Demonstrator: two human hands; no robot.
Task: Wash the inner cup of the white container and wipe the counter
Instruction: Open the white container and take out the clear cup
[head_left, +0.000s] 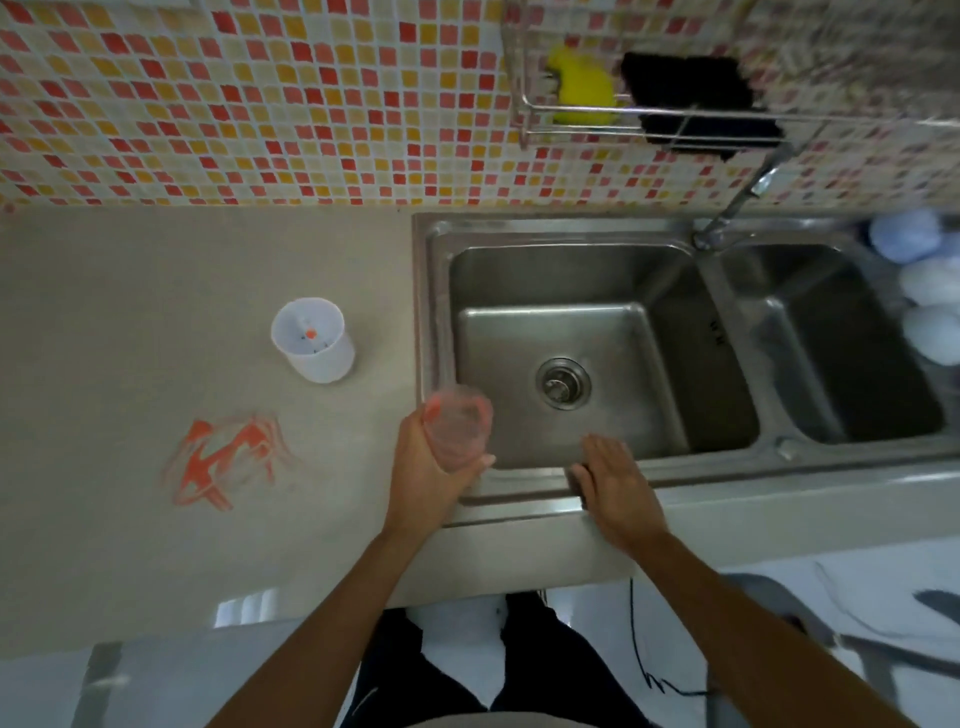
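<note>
While the left hand (421, 462) grasps the clear cup (458, 426) at the sink (436, 291) edge, the right hand (618, 483) hovers released; the white container (314, 340) stands on the counter (130, 312).

A clear, pink-tinged inner cup (458, 427) sat upright at the sink's left edge; the white container (313, 340) stood open-topped on the counter (130, 322) beside an orange smear (228, 457).

1. Left of the sink (524, 499): container (313, 340) on the counter (130, 291), smear (226, 457) nearer.
2. Over the sink's left rim: cup (457, 428) in the left hand (426, 467).
3. At its near rim: right hand (615, 480).
4. Behind it: rack (649, 111) holding sponges (579, 85).
</note>
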